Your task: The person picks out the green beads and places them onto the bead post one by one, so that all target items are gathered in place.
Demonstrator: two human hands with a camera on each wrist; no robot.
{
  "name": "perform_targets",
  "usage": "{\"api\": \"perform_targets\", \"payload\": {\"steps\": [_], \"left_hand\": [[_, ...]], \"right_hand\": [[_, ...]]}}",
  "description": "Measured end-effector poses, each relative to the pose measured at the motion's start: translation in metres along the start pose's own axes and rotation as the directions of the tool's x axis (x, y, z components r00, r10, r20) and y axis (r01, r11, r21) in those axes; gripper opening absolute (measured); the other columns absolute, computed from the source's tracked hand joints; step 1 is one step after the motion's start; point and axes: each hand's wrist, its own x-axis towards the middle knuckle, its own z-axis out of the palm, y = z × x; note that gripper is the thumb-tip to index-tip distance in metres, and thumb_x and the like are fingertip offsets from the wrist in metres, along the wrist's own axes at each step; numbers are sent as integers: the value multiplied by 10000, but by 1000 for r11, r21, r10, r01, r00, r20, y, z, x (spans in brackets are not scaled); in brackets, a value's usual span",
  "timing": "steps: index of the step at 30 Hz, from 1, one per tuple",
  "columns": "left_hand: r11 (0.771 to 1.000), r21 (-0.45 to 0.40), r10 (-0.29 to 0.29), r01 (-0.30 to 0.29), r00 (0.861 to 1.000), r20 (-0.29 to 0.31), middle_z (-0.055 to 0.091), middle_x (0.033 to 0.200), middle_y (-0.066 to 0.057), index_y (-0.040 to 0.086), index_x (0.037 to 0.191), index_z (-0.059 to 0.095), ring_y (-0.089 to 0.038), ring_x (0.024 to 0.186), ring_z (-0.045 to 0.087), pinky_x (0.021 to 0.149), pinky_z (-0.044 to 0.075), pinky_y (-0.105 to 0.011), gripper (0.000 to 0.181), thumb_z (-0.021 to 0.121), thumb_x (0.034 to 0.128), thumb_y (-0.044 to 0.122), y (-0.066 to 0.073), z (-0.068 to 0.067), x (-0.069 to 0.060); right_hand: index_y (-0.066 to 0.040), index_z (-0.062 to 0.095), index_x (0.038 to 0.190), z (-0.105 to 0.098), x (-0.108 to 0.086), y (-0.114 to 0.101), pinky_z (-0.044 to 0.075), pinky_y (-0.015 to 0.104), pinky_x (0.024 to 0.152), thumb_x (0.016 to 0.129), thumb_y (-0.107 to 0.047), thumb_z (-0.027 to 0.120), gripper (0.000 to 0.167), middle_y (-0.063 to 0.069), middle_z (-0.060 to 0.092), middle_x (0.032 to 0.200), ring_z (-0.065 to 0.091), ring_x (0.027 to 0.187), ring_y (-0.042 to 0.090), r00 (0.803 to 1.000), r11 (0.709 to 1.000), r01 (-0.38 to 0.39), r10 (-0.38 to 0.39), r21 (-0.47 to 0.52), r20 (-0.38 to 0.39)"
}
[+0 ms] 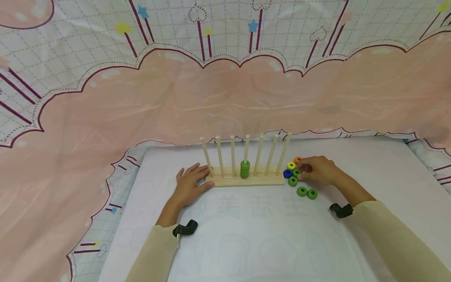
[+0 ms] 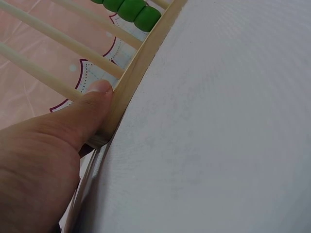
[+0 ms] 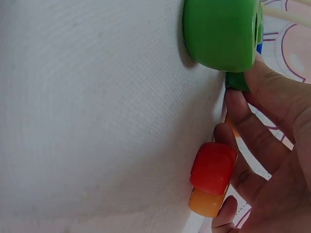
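Observation:
A wooden peg stand [image 1: 246, 182] has a row of upright pegs, with several green beads [image 1: 244, 169] stacked on the middle one. My left hand [image 1: 190, 184] grips the stand's left end, its thumb on the front edge in the left wrist view. To the right of the stand, my right hand [image 1: 318, 170] has thumb and index finger around a green bead [image 3: 237, 81], partly hidden by them. Around it lie a yellow bead [image 1: 290, 165], a blue bead [image 1: 287, 173], an orange bead [image 1: 297, 159] and another green bead [image 1: 292, 181].
Two more green beads [image 1: 307, 192] lie nearer me on the white tabletop [image 1: 246, 235]. In the right wrist view, a red bead [image 3: 214, 167] and an orange bead [image 3: 207, 201] lie beside the other fingers. A patterned pink cloth [image 1: 229, 102] hangs behind the table.

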Motion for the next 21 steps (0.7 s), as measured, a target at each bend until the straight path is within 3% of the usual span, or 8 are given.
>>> {"api": "perform_targets", "payload": {"steps": [16,21], "left_hand": [[1000,-6,5,-5,1000,2,537,1540,-35,117,1427,613,-318,1531,319,1188,39,-684,601,697,945,466,-1,0,1],[1000,-4,2,-2,1000,-1,541,1537,-33,118,1422,618,-315,1529,323,1188,43,-683,593,695,947,464,0,0,0]], "right_hand": [[-165,719,1119,0,-2,1,327,397,749,891,-319,796,286,-36,674,923,572,874,174,999,999,36,-36,-10,-21],[-158,730,1105,-1,-3,0,398,402,779,883,-310,807,280,-35,687,941,589,891,171,997,998,63,-63,-5,-34]]}}
